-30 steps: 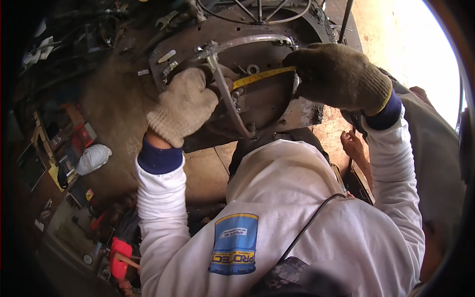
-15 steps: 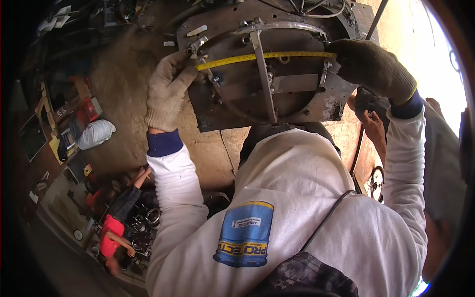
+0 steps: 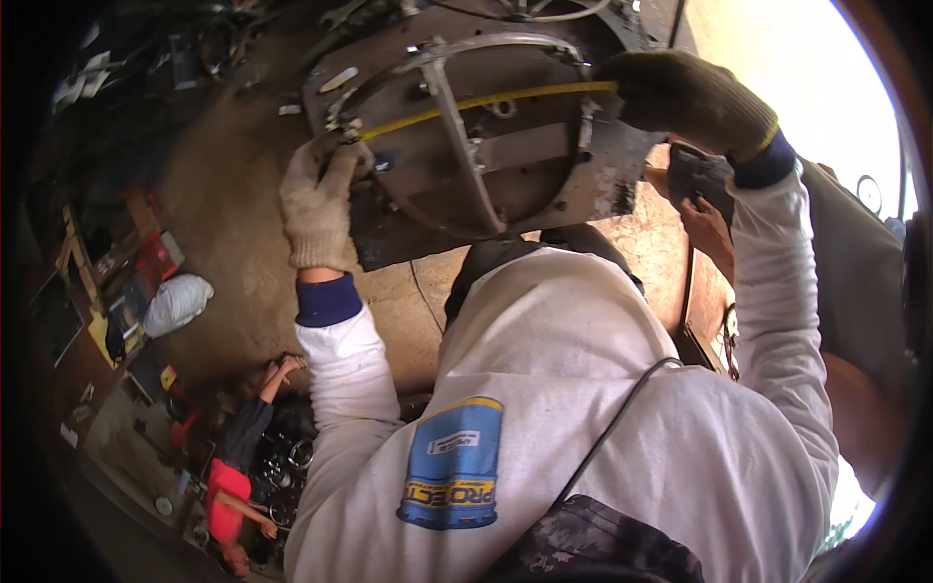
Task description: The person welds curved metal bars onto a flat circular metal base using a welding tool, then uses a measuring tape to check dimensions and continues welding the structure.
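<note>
A yellow tape measure (image 3: 449,110) is stretched across a round metal frame with a crossbar (image 3: 457,136), which lies on a dark steel plate (image 3: 603,189). My left hand (image 3: 316,204), in a pale knitted work glove, is closed with thumb and fingers at the tape's left end, by the frame's rim. At the tape's other end my right hand (image 3: 695,102), in a darker glove, is wrapped round it. Whatever part of the tape lies inside that glove is hidden. The blade passes over the crossbar.
Close on my right is another person, whose bare hand (image 3: 709,231) is beside the plate's edge. Farther off at lower left, a person in a red top (image 3: 228,496) bends over metal parts. A white sack (image 3: 178,304) lies at left. A spoked wheel (image 3: 530,10) is beyond the plate.
The view has shifted, so the plate, tape and both hands appear farther left and slightly tilted. Both hands remain at the tape's two ends.
</note>
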Demonstrator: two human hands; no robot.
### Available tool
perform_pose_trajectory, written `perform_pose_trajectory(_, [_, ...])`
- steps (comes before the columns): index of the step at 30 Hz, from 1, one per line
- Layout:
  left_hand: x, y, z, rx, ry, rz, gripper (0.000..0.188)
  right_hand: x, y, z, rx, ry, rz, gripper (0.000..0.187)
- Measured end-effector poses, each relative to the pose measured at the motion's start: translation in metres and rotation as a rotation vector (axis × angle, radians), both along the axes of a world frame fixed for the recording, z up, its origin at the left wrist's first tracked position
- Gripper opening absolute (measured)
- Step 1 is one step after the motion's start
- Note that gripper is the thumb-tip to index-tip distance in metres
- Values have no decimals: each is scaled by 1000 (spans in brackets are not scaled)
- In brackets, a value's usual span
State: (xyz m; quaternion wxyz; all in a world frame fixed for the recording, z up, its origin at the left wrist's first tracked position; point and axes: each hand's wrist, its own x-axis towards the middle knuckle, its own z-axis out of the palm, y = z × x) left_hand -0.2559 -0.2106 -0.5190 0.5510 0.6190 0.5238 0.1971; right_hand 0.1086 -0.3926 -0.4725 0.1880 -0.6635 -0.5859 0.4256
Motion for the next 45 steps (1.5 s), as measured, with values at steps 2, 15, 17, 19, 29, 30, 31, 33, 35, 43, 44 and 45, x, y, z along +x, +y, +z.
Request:
perform_pose_trajectory(2, [-1,0,-6,30,-13,12,18,0,4,5,-16,14,14,40])
perform_pose_trajectory(15, [0,-1,-8,52,16,30,21,14,-5,7,-14,-73,50,40])
perform_pose_trajectory(17, [-3,0,-12,83,13,35,21,14,-6,9,-58,-51,26,40])
perform_pose_trajectory(19, [-4,2,-15,79,10,33,23,15,-8,6,-69,-27,-10,41])
perform_pose_trajectory(29, [-6,3,-17,84,9,36,26,14,-12,7,-95,-71,-20,38])
perform_pose_trajectory(30, [-5,2,-16,88,14,39,26,14,-12,8,-98,-84,-14,38])
perform_pose_trajectory(31, [-5,1,-14,92,20,42,26,14,-12,9,-102,-97,-7,38])
perform_pose_trajectory(33, [-5,1,-14,100,22,43,27,12,-9,12,-134,-149,2,37])
perform_pose_trajectory(35, [-6,2,-17,108,17,40,27,12,-11,12,-133,-139,-6,37])
perform_pose_trajectory(43, [-1,-2,-12,136,51,49,33,14,-18,6,-92,49,-83,40])
perform_pose_trajectory(44, [-1,-3,-12,131,67,55,34,14,-18,5,-86,19,-64,40])
perform_pose_trajectory(45, [-1,-3,-12,131,71,60,35,14,-17,4,-81,-11,-44,41])
